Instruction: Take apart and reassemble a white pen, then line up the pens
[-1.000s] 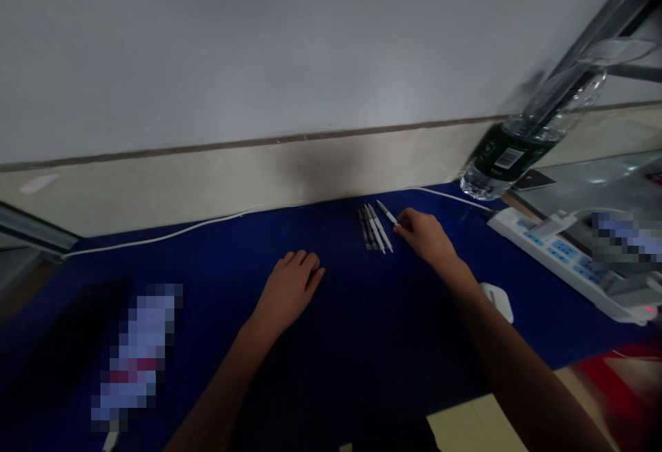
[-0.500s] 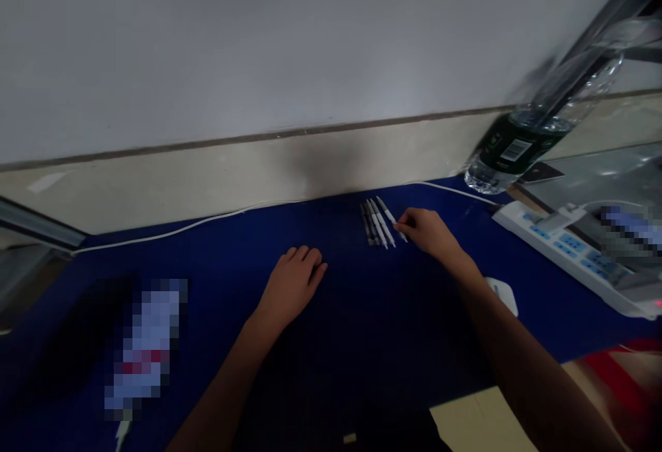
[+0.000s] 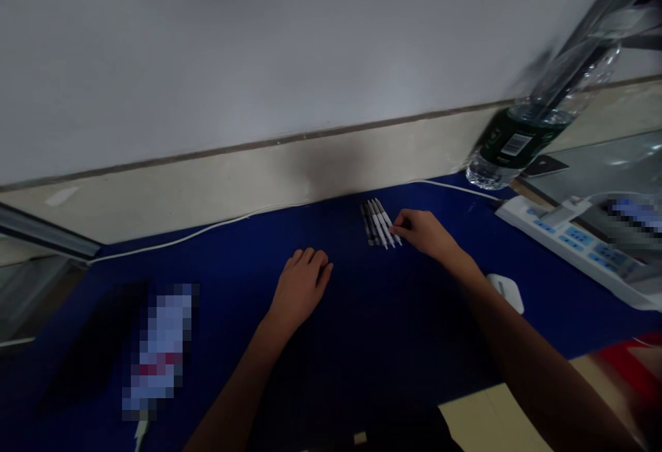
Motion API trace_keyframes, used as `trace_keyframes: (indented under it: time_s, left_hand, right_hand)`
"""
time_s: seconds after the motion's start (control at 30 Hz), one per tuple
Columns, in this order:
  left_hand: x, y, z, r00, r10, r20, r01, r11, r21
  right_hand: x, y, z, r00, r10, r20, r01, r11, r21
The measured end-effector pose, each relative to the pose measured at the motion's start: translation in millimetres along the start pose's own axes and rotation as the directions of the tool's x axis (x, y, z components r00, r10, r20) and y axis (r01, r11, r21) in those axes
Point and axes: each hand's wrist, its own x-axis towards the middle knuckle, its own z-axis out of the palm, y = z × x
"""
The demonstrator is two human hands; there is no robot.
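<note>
Several pens (image 3: 380,223) lie side by side in a row on the blue tabletop (image 3: 362,314), near the wall. Dark ones are on the left, white ones on the right. My right hand (image 3: 425,232) is at the row's right end, thumb and forefinger pinched on the rightmost white pen (image 3: 385,214). That pen lies close against its neighbour, and the fingertips partly cover its lower part. To the left of the pens my left hand (image 3: 301,283) rests palm down on the tabletop, fingers stretched forward, holding nothing.
A tilted-looking water bottle (image 3: 512,145) stands at the back right, by a white power strip (image 3: 574,245). A small white case (image 3: 507,292) lies beside my right forearm. At the left is a blurred-out phone (image 3: 163,345) with a cable. A white cord (image 3: 181,239) runs along the wall.
My right hand has slid the rightmost white pen leftward, closing the gap to the other pens. My left hand stays resting on the tabletop. The view has shifted slightly.
</note>
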Motion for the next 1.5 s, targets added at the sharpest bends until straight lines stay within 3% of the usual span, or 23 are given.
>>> trace_keyframes:
  time_s: [0.13,0.27,0.37,0.5,0.63,0.77,0.87,0.97,1.07,1.2,1.33,1.5]
  left_hand:
    - [6.8,10.2,9.0,0.996,-0.070,-0.061,0.067,0.997,-0.046]
    - [26.0,32.1,23.3,0.991,-0.062,-0.118,0.058,0.998,-0.039]
    - [50.3,60.3,33.4,0.981,-0.143,-0.132,0.142,0.990,-0.023]
    - [88.6,106.8,42.7,0.925,-0.332,-0.184,0.340,0.940,0.011]
    - [117.6,144.0,48.8,0.888,-0.441,-0.132,0.452,0.889,0.074]
    - [131.4,159.0,54.4,0.847,-0.531,-0.030,0.528,0.831,0.174]
    - [133.7,156.0,56.9,0.835,-0.551,-0.008,0.542,0.817,0.197]
    - [128.5,142.8,56.5,0.873,-0.487,-0.034,0.483,0.851,0.206]
    - [115.5,120.9,53.4,0.946,-0.315,-0.071,0.323,0.925,0.202]
    - [91.0,83.9,44.7,0.991,-0.091,-0.096,0.108,0.976,0.190]
    - [64.8,51.2,28.8,0.998,0.064,-0.015,-0.058,0.965,0.255]
    - [34.4,26.7,6.6,0.974,0.200,0.102,-0.221,0.936,0.273]
  right_hand:
    - [0.9,-1.6,-3.5,0.999,0.020,-0.029,-0.020,1.000,-0.001]
    - [1.7,-2.8,-4.5,0.998,0.035,-0.055,-0.036,0.999,-0.011]
    - [2.5,-1.8,-3.5,0.996,0.042,-0.072,-0.043,0.999,-0.012]
    - [4.3,1.3,-4.4,0.993,0.061,-0.104,-0.065,0.997,-0.030]
    - [5.3,4.0,-9.6,0.986,0.085,-0.146,-0.095,0.994,-0.062]
    - [4.4,3.9,-14.5,0.978,0.122,-0.169,-0.134,0.989,-0.065]
    - [3.6,2.8,-16.6,0.976,0.133,-0.172,-0.144,0.988,-0.053]
    - [3.6,3.0,-17.2,0.976,0.136,-0.168,-0.145,0.989,-0.039]
    - [4.0,4.4,-16.3,0.976,0.139,-0.169,-0.146,0.989,-0.030]
    - [4.2,4.2,-12.1,0.979,0.124,-0.163,-0.130,0.991,-0.024]
    - [3.2,-2.4,-3.9,0.988,0.064,-0.144,-0.069,0.997,-0.028]
    - [-1.2,-17.1,11.9,0.994,-0.037,-0.106,0.032,0.998,-0.056]
